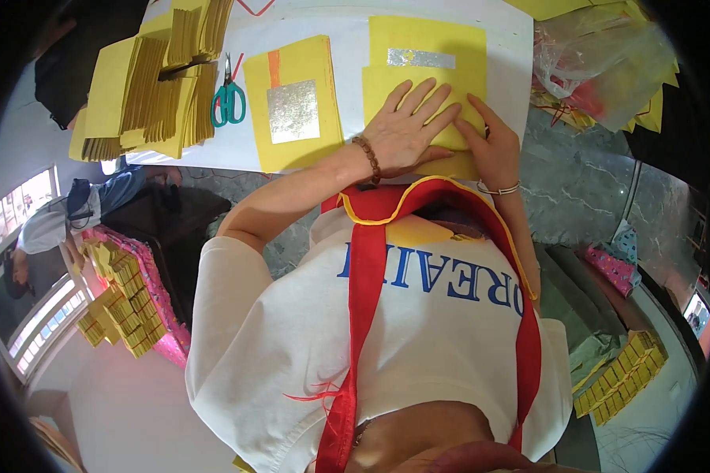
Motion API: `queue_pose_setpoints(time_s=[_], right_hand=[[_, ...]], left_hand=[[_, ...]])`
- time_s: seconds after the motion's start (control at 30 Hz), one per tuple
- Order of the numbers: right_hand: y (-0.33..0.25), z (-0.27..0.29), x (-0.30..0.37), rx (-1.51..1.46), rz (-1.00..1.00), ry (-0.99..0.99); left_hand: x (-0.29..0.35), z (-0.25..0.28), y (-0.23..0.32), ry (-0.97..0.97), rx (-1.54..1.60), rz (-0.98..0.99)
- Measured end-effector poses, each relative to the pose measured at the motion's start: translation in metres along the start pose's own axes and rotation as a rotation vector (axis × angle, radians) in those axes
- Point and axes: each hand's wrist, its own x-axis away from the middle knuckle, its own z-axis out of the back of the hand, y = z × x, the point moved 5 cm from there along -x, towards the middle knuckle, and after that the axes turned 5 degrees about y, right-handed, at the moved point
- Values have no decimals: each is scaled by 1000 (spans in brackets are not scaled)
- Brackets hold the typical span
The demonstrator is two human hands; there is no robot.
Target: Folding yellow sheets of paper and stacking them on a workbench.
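Note:
My left hand [415, 123] lies flat on a folded yellow paper sheet [379, 91], its fingers spread and pointing away to the upper right. A beaded bracelet circles its wrist. A silver foil strip [420, 58] shows just beyond the fold. My right hand [493, 146] rests at the near right edge of the same sheet, with two digits stretched out apart on the paper and the other fingers mostly hidden. To the left is a stack of yellow sheets [323, 75] with a silver foil square [293, 110] and an orange stripe on top.
Teal-handled scissors [229, 104] lie left of the stack on the white table [351, 47]. Bundles of folded yellow paper [146, 91] fill the table's left end. A clear plastic bag [599, 59] is at the right. More yellow bundles [126, 296] sit behind on the left; another person [55, 229] is there.

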Motion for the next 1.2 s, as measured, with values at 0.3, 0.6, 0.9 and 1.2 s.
queue_pose_setpoints(time_s=[0.3, 0.6, 0.9, 1.2], right_hand=[[-10, 3, 40, 491, 422, 21], [10, -11, 52, 542, 337, -145], [37, 6, 35, -337, 15, -361], [76, -5, 38, -280, -54, -155]], left_hand=[[-3, 2, -3, -71, 8, 25], [4, 11, -6, 4, 14, 35], [0, 16, 10, 71, -282, -148], [-66, 128, -89, 275, -94, 173]])
